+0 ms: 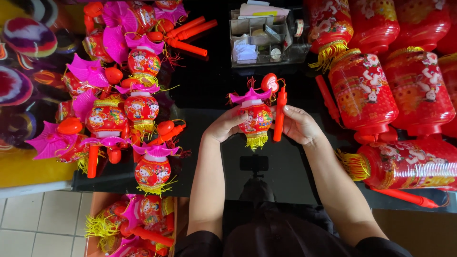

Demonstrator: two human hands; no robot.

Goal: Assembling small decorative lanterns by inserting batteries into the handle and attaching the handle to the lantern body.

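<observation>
Above the middle of the glossy black table (214, 90), both hands hold one small red plastic lantern with a pink scalloped top and a yellow fringe (256, 119). The left hand (223, 126) has its fingers closed on the left side of the lantern body. The right hand (299, 124) is closed around the right side, and the lantern's red plastic handle stick (279, 114) stands upright between its fingers, with a red heart-shaped piece (270, 82) at the top. The lantern is lifted over the table, upright, with the fringe hanging down.

The step in hand looks like fitting or checking this one lantern; I cannot tell if the stick is already joined to the top. Judging from the scene, the next move calls for a steady left grip on the body while the right hand works the stick and heart piece, with care not to bend the thin pink top or catch the fringe.

On the left lies a pile of similar small lanterns with pink tops (119, 104). On the right lie large red cylinder lanterns (371, 90). A clear plastic organiser box (266, 40) stands behind, and an orange box with more lanterns (138, 223) sits below the table edge.
</observation>
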